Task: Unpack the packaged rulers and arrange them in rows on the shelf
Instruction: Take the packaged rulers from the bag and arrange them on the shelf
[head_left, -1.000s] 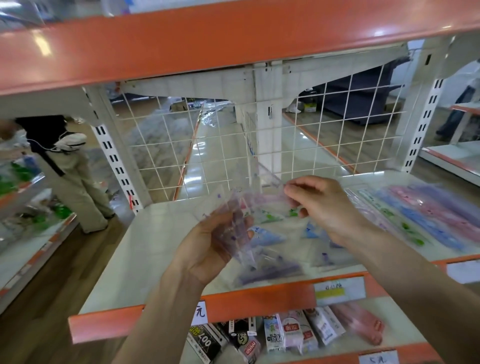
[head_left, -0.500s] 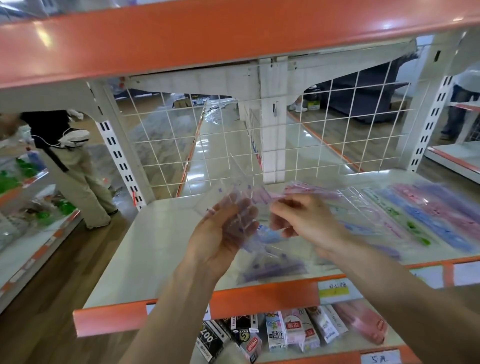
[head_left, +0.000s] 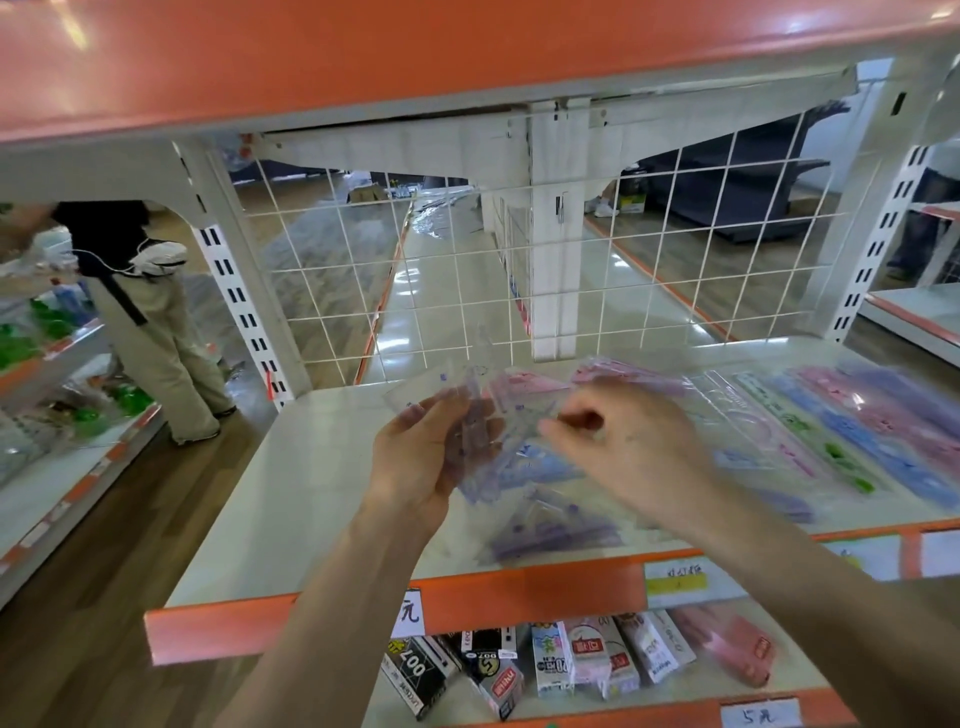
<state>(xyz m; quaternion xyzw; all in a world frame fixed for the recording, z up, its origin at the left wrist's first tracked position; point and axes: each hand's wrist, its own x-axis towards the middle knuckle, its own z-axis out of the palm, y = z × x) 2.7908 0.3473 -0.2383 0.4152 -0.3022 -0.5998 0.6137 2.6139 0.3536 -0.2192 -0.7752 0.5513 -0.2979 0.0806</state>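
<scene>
My left hand (head_left: 421, 452) grips a stack of clear plastic ruler sets (head_left: 478, 410) above the white shelf (head_left: 291, 499). My right hand (head_left: 628, 447) is beside it with curled fingers, pinching the edge of a transparent pink-tinted ruler pack (head_left: 524, 395) from that stack. Below my hands a purple ruler pack (head_left: 550, 535) lies near the shelf's front edge. Rows of green, blue, pink and purple rulers (head_left: 852, 436) lie on the right part of the shelf.
A white wire grid (head_left: 519, 291) backs the shelf. An orange shelf (head_left: 363, 57) hangs overhead. Small boxed goods (head_left: 550, 660) fill the shelf below. A person (head_left: 150, 332) stands in the aisle at left. The orange price strip (head_left: 519, 597) runs along the front edge.
My right hand moved left and down toward the stack in my left hand, and now pinches a pack there. The camera view shifted slightly.
</scene>
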